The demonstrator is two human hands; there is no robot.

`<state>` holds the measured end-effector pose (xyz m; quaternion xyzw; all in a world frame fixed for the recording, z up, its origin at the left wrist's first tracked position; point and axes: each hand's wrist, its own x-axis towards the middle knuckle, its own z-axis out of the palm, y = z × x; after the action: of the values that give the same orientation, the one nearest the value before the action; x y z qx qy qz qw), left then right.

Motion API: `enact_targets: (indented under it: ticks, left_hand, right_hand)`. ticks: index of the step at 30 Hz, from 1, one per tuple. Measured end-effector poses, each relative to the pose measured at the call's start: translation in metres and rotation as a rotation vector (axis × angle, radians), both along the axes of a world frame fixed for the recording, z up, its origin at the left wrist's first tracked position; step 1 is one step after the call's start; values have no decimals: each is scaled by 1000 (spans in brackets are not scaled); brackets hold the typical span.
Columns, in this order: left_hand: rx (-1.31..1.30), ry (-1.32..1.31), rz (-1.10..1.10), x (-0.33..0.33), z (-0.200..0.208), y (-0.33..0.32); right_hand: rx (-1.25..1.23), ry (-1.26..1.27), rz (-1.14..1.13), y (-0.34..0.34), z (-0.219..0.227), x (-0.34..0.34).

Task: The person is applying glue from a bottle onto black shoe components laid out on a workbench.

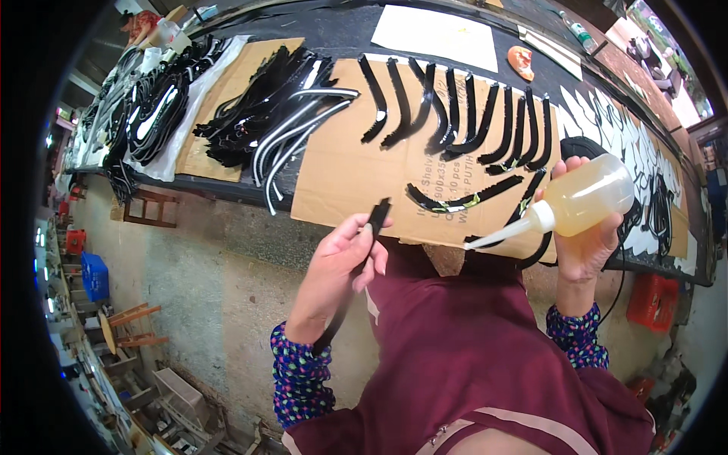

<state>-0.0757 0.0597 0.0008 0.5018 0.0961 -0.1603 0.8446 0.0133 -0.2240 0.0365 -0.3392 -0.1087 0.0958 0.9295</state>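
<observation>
"Dark tabletop (pixel 349 38) stretching across, speckled floor (pixel 243 273) below. What's nearest the wearer?"

"Maroon clothing (pixel 462 341), then the two hands. The left hand (pixel 341 258) pinches a black strip (pixel 378 218) between thumb and fingers, just in front of the table edge; the strip's lower end hangs past the wrist."

"And the other?"

"The right hand (pixel 582 254) is wrapped around a squeeze bottle (pixel 595 196) of yellowish liquid, tipped so its pale nozzle (pixel 508 231) points down and left, by the near edge of a cardboard sheet (pixel 334 174). Whether the tip touches anything, I can't tell."

"Any writing?"

"Several dark printed lines on the cardboard, letters mixed with figures, turned sideways and partly covered."

"Covered by what?"

"Nearer the edge, a curved strip (pixel 455 205) with yellow-green flecks along it. Beyond that, a row of black strips (pixel 545 133) set side by side, many bent at their near ends."

"To the sides?"

"Left, a heap of black strips (pixel 250 114) with silvery tubes (pixel 326 92) beside it; right, many white pieces (pixel 580 114)."

"And farthest back?"

"A white sheet (pixel 432 34) with a faint yellow mark, an orange peel-like piece (pixel 521 63), and a greenish bottle (pixel 578 32) whose label is too small to read."
</observation>
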Motion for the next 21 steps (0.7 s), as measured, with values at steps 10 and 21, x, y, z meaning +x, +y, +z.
enact_targets:
  ticks: [10,21]
  left_hand:
    - [288,92,-166,4,35,-20]
    - [438,-59,-275,13,43,-18]
  right_hand:
    - [-216,-140,-52,4,15,-11]
    - [-180,-145,53,5,15,-11]
